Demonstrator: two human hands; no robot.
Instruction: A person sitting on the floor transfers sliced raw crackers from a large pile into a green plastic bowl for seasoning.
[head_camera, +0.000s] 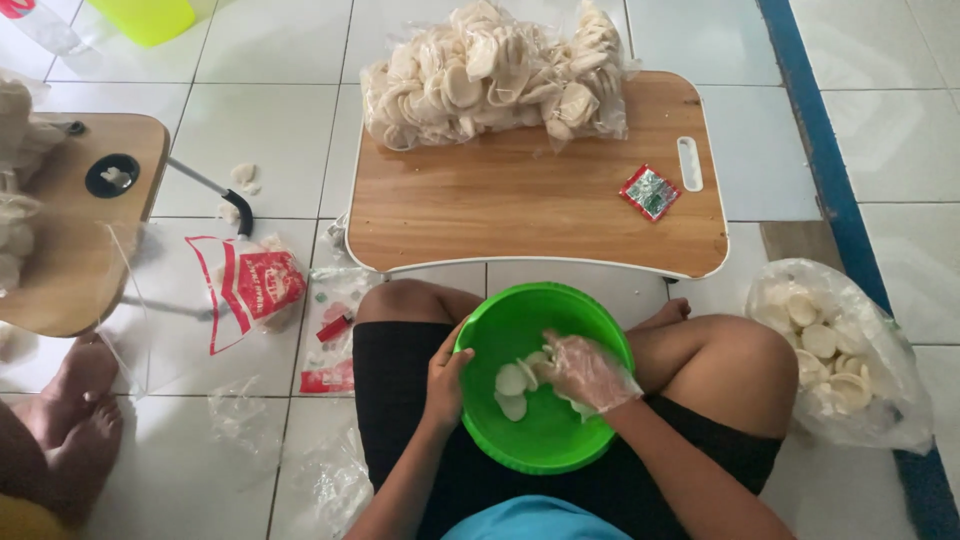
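A green plastic bowl (545, 440) rests on my lap with a few pale round crackers (511, 381) in it. My left hand (447, 383), bare, grips the bowl's left rim. My right hand (585, 371), inside a clear plastic glove, reaches into the bowl and closes on crackers near its middle.
A low wooden table (520, 215) in front carries a heap of bagged crackers (495, 75) and a small red-green sachet (650, 192). An open bag of crackers (840, 350) lies at right. Empty printed bags (255, 285) and a red lighter (335, 327) lie at left. Another person's feet (75, 415) show beside a second table (70, 225).
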